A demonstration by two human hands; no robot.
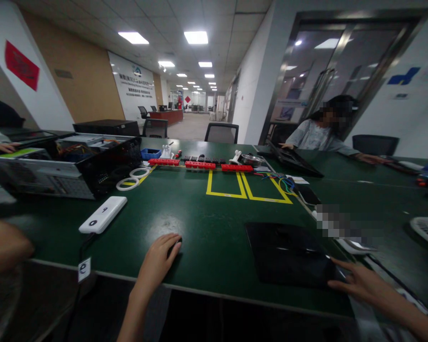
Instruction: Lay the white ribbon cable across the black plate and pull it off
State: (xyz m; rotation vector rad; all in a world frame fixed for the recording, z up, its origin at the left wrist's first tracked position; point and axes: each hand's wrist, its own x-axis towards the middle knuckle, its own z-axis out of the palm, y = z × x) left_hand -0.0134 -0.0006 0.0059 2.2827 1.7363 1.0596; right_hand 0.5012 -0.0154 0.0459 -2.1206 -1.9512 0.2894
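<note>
My left hand (160,256) rests low over the green table, its fingers curled. A small dark thing shows at its fingertips, too hidden to name. Toward the right lies a glossy black flat panel (285,256), with a raised part on its upper face. My right hand (358,280) is at the panel's right end, with thumb and forefinger closed around its edge. A white power bank (103,214) marked 9, with a black cable, lies to the left of my left hand.
An opened computer case (74,175) stands at left, near two white rings (127,184). Red racks (200,165) line the back, behind yellow tape outlines (226,194). A phone (308,194) and wires (287,184) lie right. Another person (312,130) sits across; someone's arm (5,244) enters left.
</note>
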